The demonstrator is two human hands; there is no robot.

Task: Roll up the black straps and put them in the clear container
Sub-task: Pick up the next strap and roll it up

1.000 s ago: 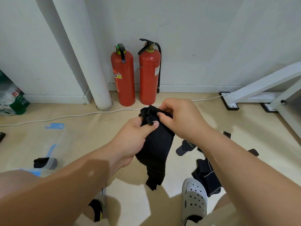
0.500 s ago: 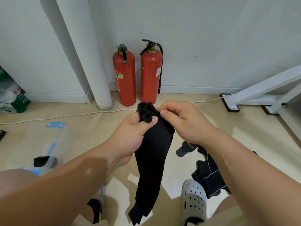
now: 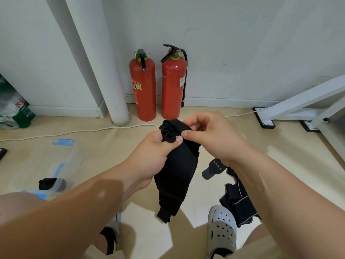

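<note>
Black strap (image 3: 175,171), rolled top pinched between left hand (image 3: 153,156) and right hand (image 3: 211,141); hanging tail shorter than a moment ago: rolling probably advancing, container (image 3: 74,159) next.

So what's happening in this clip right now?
A person is rolling a black strap with both hands: the left hand grips the rolled top end, the right hand pinches it beside, and the rest hangs loose. One rolled strap appears to lie in the clear container on the floor to the left; more straps lie by the grey shoe.
</note>
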